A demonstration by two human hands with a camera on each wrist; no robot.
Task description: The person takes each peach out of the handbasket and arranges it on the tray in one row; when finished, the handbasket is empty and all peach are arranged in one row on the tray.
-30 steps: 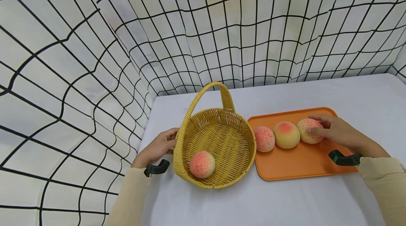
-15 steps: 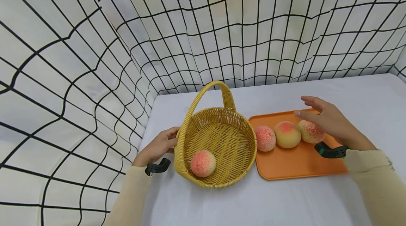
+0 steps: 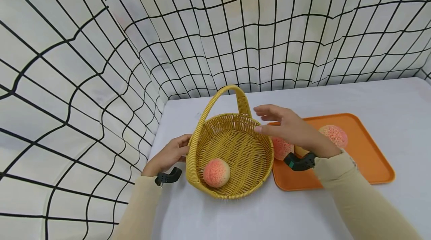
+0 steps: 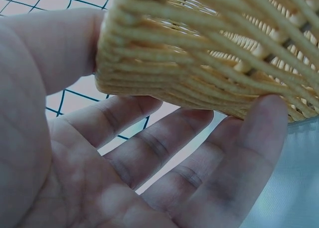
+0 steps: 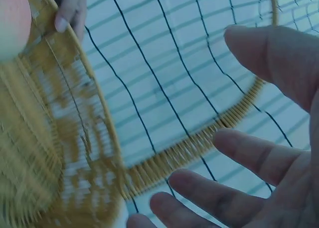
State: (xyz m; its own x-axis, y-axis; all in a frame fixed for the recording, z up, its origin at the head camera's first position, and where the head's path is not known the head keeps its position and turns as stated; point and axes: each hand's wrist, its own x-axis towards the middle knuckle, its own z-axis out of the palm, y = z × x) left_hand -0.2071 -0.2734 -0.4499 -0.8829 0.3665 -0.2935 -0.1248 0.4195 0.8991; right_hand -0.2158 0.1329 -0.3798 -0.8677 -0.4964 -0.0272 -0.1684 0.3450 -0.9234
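Note:
My left hand (image 3: 170, 154) holds the left side of a yellow wicker basket (image 3: 247, 150). In the left wrist view its thumb lies against the woven wall (image 4: 164, 58) and the fingers reach under the lower edge. One peach (image 3: 216, 173) lies inside the basket, near the front left. With fingers spread and nothing in them, my right hand (image 3: 291, 129) hovers by the basket's right rim. Below it, partly covered, are a pinkish peach (image 3: 281, 148) and a yellow one (image 3: 300, 151) on an orange tray (image 3: 373, 161). Another speckled peach (image 3: 335, 136) lies farther right on the tray.
The basket's tall arched handle (image 3: 215, 99) rises over its left and back side. A white cloth covers the table (image 3: 256, 217). White walls behind black netting (image 3: 229, 41) enclose the back and left.
My right hand let go of the rightmost peach, lifted away and swept left across the tray to the basket's right rim. The left hand and the basket stay put.

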